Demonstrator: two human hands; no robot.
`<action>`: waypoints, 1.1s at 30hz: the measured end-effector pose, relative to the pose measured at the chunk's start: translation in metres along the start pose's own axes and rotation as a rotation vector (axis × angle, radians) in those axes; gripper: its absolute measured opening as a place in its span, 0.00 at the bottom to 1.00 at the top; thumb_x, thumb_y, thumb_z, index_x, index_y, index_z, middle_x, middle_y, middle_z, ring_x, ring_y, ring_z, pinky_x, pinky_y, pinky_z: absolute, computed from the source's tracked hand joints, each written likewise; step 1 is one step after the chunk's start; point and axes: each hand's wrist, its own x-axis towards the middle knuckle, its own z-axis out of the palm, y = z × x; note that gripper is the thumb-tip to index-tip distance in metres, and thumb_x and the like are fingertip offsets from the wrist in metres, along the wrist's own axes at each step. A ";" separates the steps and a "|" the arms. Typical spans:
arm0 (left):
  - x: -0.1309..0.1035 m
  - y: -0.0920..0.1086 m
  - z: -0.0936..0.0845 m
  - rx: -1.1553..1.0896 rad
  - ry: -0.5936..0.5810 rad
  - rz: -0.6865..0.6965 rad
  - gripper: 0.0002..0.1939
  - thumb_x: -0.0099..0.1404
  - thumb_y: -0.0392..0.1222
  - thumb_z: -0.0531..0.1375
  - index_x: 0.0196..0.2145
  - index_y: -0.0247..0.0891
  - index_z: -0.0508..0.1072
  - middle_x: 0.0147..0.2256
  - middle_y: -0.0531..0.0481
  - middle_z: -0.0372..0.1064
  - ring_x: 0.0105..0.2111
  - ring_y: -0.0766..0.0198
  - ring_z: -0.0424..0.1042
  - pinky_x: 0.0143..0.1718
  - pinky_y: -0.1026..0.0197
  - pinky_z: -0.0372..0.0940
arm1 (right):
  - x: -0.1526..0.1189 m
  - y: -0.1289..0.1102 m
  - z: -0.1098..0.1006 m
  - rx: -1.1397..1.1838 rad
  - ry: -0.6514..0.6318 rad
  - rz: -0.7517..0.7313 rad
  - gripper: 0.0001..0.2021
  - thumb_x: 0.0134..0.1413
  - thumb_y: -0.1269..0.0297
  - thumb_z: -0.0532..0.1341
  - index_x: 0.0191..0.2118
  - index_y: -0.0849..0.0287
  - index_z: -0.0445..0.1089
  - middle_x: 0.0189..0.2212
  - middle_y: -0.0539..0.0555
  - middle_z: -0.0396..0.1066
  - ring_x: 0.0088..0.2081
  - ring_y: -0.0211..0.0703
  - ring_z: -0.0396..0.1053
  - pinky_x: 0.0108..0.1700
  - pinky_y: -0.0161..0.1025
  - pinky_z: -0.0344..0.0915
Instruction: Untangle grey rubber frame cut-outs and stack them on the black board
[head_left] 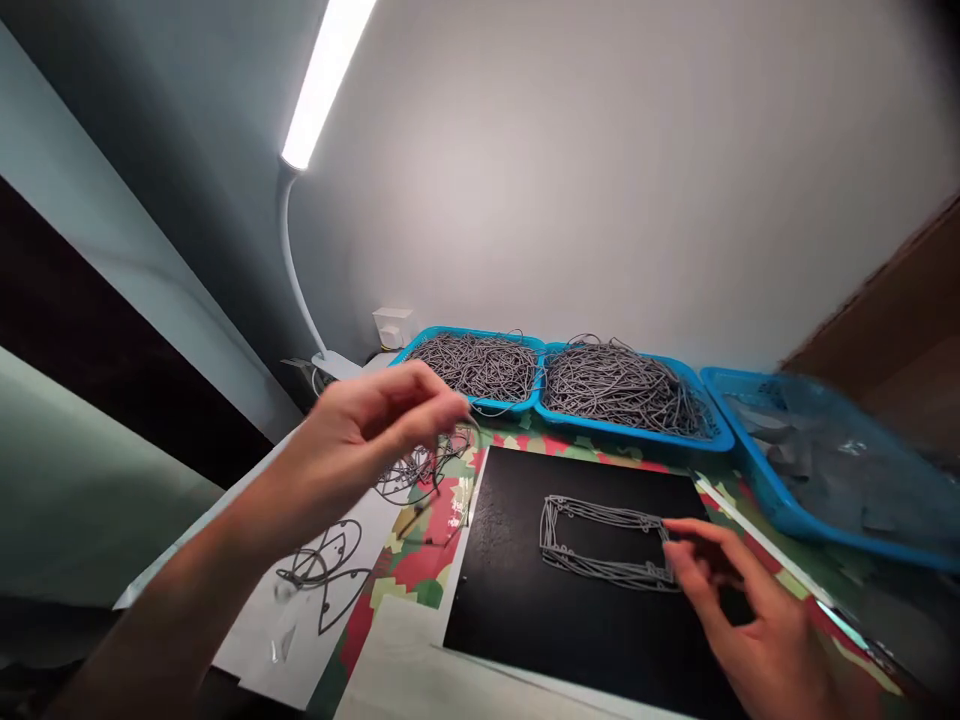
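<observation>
My left hand [397, 410] is raised left of the black sheet [510, 610], thumb and fingers pinched together. From its fingertips hangs a thin grey gasket [478, 440], a cord-like loop smeared by motion. On the black sheet lies a stack of thin grey gaskets [600, 572], laid out as a long rectangle with small round tabs near its corners. My right hand [742, 600] is at the right end of this stack, thumb and index finger closed on its short side. The fingers partly cover that end.
Two blue trays [637, 432] heaped with grey gaskets stand along the wall. Another blue tray [787, 500] at right holds clear plastic bags. Loose gaskets [330, 570] lie on white paper at left. A lit lamp [326, 85] rises behind; a pen-like tool [862, 640] lies right.
</observation>
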 end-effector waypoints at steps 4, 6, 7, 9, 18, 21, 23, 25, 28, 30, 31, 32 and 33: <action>-0.021 0.004 0.028 -0.072 -0.342 -0.087 0.16 0.76 0.56 0.66 0.36 0.43 0.78 0.34 0.51 0.75 0.35 0.61 0.72 0.37 0.59 0.70 | -0.038 -0.048 0.023 0.207 -0.227 -0.188 0.29 0.68 0.45 0.69 0.68 0.49 0.74 0.61 0.61 0.79 0.46 0.50 0.84 0.48 0.40 0.83; -0.028 0.007 0.036 -0.135 -0.439 -0.090 0.16 0.76 0.56 0.67 0.35 0.44 0.78 0.35 0.51 0.76 0.35 0.61 0.73 0.37 0.60 0.71 | -0.050 -0.071 0.035 0.285 -0.273 -0.229 0.35 0.67 0.44 0.70 0.73 0.48 0.69 0.66 0.61 0.75 0.54 0.54 0.83 0.51 0.40 0.82; -0.031 0.009 0.038 -0.162 -0.469 -0.091 0.16 0.75 0.56 0.67 0.34 0.44 0.78 0.35 0.51 0.75 0.35 0.60 0.73 0.37 0.60 0.71 | -0.053 -0.079 0.040 0.316 -0.302 -0.207 0.30 0.68 0.48 0.70 0.72 0.47 0.71 0.64 0.59 0.78 0.53 0.52 0.83 0.51 0.38 0.82; -0.033 0.008 0.038 -0.177 -0.476 -0.106 0.17 0.75 0.57 0.67 0.34 0.44 0.78 0.34 0.50 0.74 0.35 0.60 0.72 0.35 0.60 0.70 | -0.055 -0.087 0.043 0.388 -0.350 -0.137 0.14 0.73 0.54 0.66 0.59 0.47 0.80 0.50 0.54 0.85 0.46 0.46 0.85 0.48 0.33 0.81; -0.051 -0.060 0.061 -0.018 -0.478 -0.253 0.18 0.81 0.60 0.58 0.40 0.44 0.73 0.30 0.55 0.67 0.29 0.63 0.69 0.31 0.62 0.65 | -0.051 -0.040 0.001 0.472 -0.640 0.413 0.18 0.70 0.45 0.67 0.48 0.55 0.81 0.30 0.49 0.73 0.25 0.36 0.71 0.26 0.31 0.67; -0.061 -0.076 0.074 0.074 -0.514 -0.238 0.21 0.83 0.60 0.54 0.37 0.43 0.70 0.29 0.56 0.66 0.28 0.63 0.66 0.30 0.62 0.62 | -0.046 -0.033 -0.009 0.329 -0.544 0.333 0.14 0.68 0.49 0.69 0.46 0.54 0.82 0.32 0.49 0.73 0.30 0.37 0.71 0.30 0.31 0.67; -0.064 -0.078 0.076 0.146 -0.497 -0.216 0.23 0.84 0.61 0.52 0.35 0.43 0.68 0.28 0.57 0.64 0.27 0.64 0.64 0.29 0.61 0.60 | -0.045 -0.035 -0.015 0.249 -0.499 0.225 0.11 0.70 0.52 0.68 0.45 0.52 0.82 0.33 0.50 0.73 0.33 0.39 0.71 0.33 0.32 0.69; -0.067 -0.077 0.077 0.206 -0.460 -0.177 0.22 0.84 0.59 0.53 0.36 0.43 0.69 0.28 0.57 0.65 0.27 0.64 0.65 0.30 0.61 0.60 | -0.046 -0.041 -0.021 0.205 -0.526 0.110 0.10 0.74 0.54 0.65 0.46 0.50 0.82 0.37 0.51 0.75 0.35 0.40 0.73 0.36 0.33 0.71; -0.073 -0.076 0.078 0.261 -0.480 -0.030 0.12 0.82 0.55 0.60 0.47 0.45 0.73 0.40 0.53 0.74 0.35 0.63 0.73 0.36 0.62 0.66 | -0.049 -0.051 -0.030 0.132 -0.630 -0.093 0.06 0.75 0.59 0.65 0.48 0.47 0.81 0.46 0.53 0.76 0.44 0.42 0.78 0.45 0.34 0.75; -0.080 -0.078 0.081 0.297 -0.527 0.105 0.09 0.81 0.50 0.63 0.54 0.47 0.74 0.49 0.50 0.74 0.42 0.61 0.76 0.42 0.61 0.69 | -0.050 -0.055 -0.035 0.091 -0.689 -0.217 0.05 0.72 0.61 0.68 0.50 0.46 0.80 0.48 0.53 0.76 0.48 0.43 0.79 0.48 0.34 0.76; -0.083 -0.081 0.083 0.308 -0.543 0.164 0.09 0.81 0.48 0.63 0.55 0.47 0.74 0.52 0.49 0.73 0.45 0.60 0.77 0.45 0.60 0.69 | -0.051 -0.055 -0.036 0.079 -0.692 -0.256 0.05 0.72 0.62 0.69 0.50 0.46 0.79 0.49 0.52 0.76 0.48 0.43 0.79 0.49 0.34 0.76; -0.086 -0.083 0.085 0.311 -0.549 0.209 0.08 0.82 0.46 0.62 0.55 0.47 0.74 0.52 0.48 0.72 0.47 0.59 0.77 0.47 0.59 0.69 | -0.053 -0.054 -0.037 0.068 -0.674 -0.275 0.06 0.72 0.61 0.69 0.51 0.47 0.78 0.48 0.52 0.76 0.48 0.43 0.79 0.48 0.33 0.77; -0.088 -0.086 0.087 0.307 -0.547 0.246 0.07 0.82 0.44 0.62 0.55 0.46 0.75 0.52 0.47 0.72 0.48 0.58 0.76 0.48 0.59 0.69 | -0.056 -0.052 -0.037 0.056 -0.635 -0.277 0.05 0.74 0.61 0.68 0.52 0.47 0.77 0.48 0.52 0.76 0.47 0.43 0.79 0.48 0.34 0.76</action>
